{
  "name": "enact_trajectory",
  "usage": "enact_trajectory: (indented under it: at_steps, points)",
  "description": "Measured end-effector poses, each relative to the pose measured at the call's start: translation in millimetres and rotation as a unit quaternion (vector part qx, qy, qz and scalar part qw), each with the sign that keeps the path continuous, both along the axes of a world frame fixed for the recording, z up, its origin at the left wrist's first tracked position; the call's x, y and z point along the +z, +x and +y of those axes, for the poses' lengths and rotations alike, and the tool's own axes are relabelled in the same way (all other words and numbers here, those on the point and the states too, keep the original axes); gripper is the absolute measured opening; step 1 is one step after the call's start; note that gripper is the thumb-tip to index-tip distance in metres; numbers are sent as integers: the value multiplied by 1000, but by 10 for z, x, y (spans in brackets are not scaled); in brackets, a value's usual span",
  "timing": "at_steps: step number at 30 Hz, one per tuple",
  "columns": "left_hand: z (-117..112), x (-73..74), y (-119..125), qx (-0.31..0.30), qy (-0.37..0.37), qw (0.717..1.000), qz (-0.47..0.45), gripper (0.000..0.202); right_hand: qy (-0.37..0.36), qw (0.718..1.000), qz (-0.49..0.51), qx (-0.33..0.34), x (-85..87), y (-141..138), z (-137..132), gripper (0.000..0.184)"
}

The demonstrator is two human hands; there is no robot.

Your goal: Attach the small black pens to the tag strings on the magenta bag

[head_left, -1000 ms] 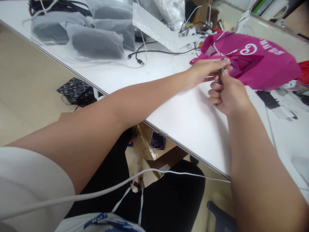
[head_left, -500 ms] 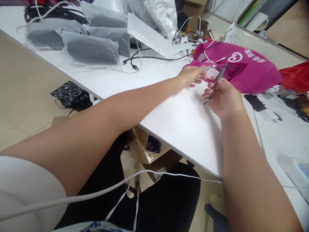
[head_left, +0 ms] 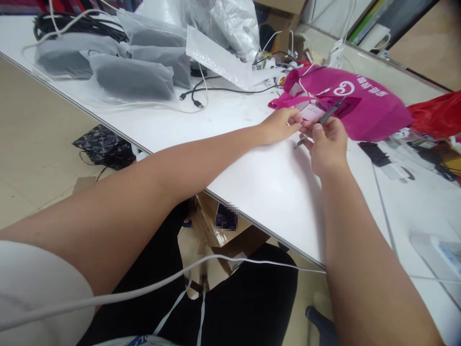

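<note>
Just in front of the bag (head_left: 363, 113), we have drawn our hands together. The left hand (head_left: 281, 126) has come off the bag, fingers narrowed to a pinch on something we cannot make out. It now touches the right hand (head_left: 326, 144), which grips a thin tool (head_left: 329, 114) slanted above the surface (head_left: 273, 178).

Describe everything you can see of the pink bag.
The pink bag is soft-looking magenta fabric with a white swirl logo and lettering. It lies slumped on the white table, handles toward the person, cables across it. The left hand and right hand, gripping a slim dark tool, work by its handles.
</note>
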State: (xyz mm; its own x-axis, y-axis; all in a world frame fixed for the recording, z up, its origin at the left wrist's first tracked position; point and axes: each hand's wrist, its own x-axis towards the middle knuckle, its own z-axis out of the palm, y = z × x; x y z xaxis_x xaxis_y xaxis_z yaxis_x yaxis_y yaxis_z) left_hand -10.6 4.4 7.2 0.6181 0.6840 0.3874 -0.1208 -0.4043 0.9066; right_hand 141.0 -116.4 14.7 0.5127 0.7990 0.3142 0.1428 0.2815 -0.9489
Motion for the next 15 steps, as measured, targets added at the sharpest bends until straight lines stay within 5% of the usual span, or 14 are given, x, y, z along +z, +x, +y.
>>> enact_trajectory:
  at_steps: [15]
  points:
    - [85, -53, 44, -6, -3, 1000, 1, 4, -42, 996, -45, -69, 86, -147, 3, 20]
